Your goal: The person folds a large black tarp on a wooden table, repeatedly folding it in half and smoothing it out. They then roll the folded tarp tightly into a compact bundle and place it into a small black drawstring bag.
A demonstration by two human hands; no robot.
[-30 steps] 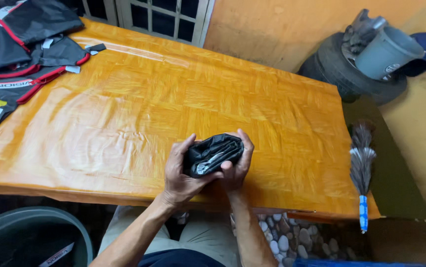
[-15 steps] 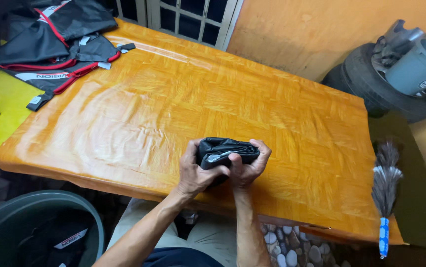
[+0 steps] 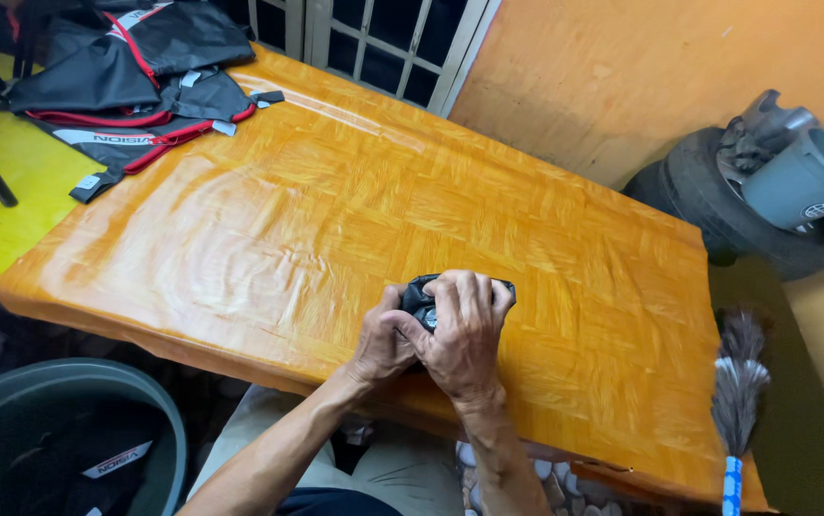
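Both hands clamp a small black folded bundle (image 3: 423,291) near the front edge of a glossy orange wood-patterned table (image 3: 269,220): the right hand (image 3: 465,334) curls over its top, the left hand (image 3: 383,342) grips it from the side. Black-and-red fabric gear (image 3: 130,72) lies heaped at the table's far corner; a feather duster (image 3: 739,382) stands beside the near right corner
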